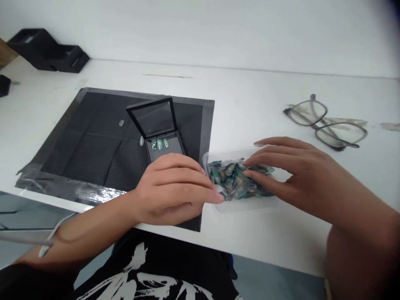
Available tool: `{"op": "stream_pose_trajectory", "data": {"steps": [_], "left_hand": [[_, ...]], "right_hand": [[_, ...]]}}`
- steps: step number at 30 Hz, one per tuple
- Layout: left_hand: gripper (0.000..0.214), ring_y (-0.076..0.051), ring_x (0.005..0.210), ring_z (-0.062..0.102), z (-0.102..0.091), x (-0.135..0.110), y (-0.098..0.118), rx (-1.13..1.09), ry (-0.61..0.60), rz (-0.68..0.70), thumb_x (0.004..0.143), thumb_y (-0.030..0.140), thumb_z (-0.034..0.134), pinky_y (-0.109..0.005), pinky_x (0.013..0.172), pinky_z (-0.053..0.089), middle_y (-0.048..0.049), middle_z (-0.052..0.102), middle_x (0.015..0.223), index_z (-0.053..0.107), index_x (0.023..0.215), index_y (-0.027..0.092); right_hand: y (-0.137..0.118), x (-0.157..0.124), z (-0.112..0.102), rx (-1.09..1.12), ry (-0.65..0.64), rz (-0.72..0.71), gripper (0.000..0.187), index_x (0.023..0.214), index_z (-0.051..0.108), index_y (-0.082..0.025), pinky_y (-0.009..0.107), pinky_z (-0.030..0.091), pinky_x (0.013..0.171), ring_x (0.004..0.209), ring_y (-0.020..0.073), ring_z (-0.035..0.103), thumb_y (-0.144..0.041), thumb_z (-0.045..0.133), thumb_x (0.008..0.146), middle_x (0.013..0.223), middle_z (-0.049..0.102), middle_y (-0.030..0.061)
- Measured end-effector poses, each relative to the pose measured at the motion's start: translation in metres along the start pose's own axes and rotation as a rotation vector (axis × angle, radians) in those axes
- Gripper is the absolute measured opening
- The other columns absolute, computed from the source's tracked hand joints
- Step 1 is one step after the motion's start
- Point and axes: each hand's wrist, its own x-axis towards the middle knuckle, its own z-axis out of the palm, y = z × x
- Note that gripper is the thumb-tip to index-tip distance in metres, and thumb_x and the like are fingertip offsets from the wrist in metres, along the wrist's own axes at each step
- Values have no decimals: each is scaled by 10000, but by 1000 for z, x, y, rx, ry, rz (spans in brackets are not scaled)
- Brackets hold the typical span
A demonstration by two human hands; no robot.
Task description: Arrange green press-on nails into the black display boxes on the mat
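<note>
Press-on nails (pixel 231 180), mostly green and some in clear wrapping, lie piled in a clear plastic box (pixel 215 207). My left hand (pixel 175 189) curls over the box's left wall, its fingertips at the front left corner; its thumb is hidden. My right hand (pixel 290 171) reaches in from the right, thumb and index fingertips close together but apart at the pile, the other fingers spread. Beyond my left hand, a small black case (pixel 153 118) stands with its lid raised. Three green decorated nails (pixel 160 144) lie in a row in it.
Beneath the case lies a black ribbed mat (pixel 84 137) with taped edges. Two small pale nail-like pieces, one of them a clear piece (pixel 121 123), rest on it. Eyeglasses (pixel 325 125) lie at the right. Black boxes (pixel 46 52) stand at the back left by the wall.
</note>
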Motion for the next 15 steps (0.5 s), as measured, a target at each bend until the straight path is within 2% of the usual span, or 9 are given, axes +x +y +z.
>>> {"op": "stream_pose_trajectory", "data": {"steps": [3, 6, 8, 11, 15], "left_hand": [[191, -163, 978, 713, 1, -4, -3, 144, -166, -45, 864, 187, 707, -307, 885, 589, 27, 789, 928, 697, 1053, 213], [340, -207, 1186, 634, 2, -6, -5, 225, -339, -82, 963, 370, 607, -354, 1011, 511, -10, 777, 1037, 627, 1256, 198], [409, -231, 1283, 567, 2, -7, -6, 223, -446, -74, 996, 455, 527, -394, 1111, 437, -29, 754, 1130, 602, 1301, 193], [383, -249, 1356, 498, 2, -9, -5, 200, -527, -91, 995, 507, 498, -432, 1211, 329, -23, 720, 1211, 650, 1193, 216], [397, -275, 1393, 454, 3, -10, -5, 223, -522, -115, 975, 566, 498, -455, 1230, 299, -32, 701, 1231, 666, 1024, 209]], "right_hand": [[-8, 0, 1, -79, 73, -26, 169, 1027, 718, -268, 441, 519, 876, 1083, 303, 659, -320, 578, 948, 994, 757, 49], [-14, 1, 4, -140, 83, -75, 198, 1048, 719, -220, 430, 524, 866, 1109, 303, 648, -316, 571, 958, 982, 757, 65], [-17, 2, 5, -160, 75, -83, 219, 1053, 723, -196, 424, 530, 836, 1102, 304, 645, -313, 559, 965, 971, 754, 76], [-20, 2, 6, -180, 74, -80, 227, 1050, 728, -181, 429, 529, 808, 1079, 307, 645, -303, 556, 967, 958, 748, 86], [-26, 3, 4, -210, 95, -105, 194, 1000, 737, -199, 448, 506, 820, 1108, 330, 624, -282, 566, 960, 940, 742, 83]]}}
